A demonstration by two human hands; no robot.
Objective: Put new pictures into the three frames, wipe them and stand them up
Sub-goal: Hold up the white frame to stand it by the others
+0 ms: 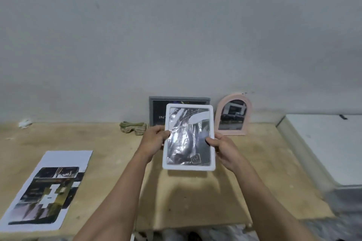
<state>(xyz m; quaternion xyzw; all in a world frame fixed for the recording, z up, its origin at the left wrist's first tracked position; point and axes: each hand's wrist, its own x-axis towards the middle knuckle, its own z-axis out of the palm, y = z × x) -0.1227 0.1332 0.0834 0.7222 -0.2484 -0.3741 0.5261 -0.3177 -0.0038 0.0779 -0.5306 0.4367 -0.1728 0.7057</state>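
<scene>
I hold a white rectangular frame (189,137) above the wooden table (109,154), its glossy dark picture facing me. My left hand (154,143) grips its left edge with the thumb on the front. My right hand (223,148) grips the right edge, thumb on the glass. Behind it a grey frame (156,107) stands against the wall, partly hidden by the white one. A pink arched frame (233,115) with a picture stands to its right. A crumpled greenish cloth (133,127) lies near the wall, left of the grey frame.
A printed sheet (47,191) with dark pictures lies flat at the table's front left. A small white crumpled scrap (25,123) sits at the far left by the wall. A white surface (331,146) adjoins the table on the right.
</scene>
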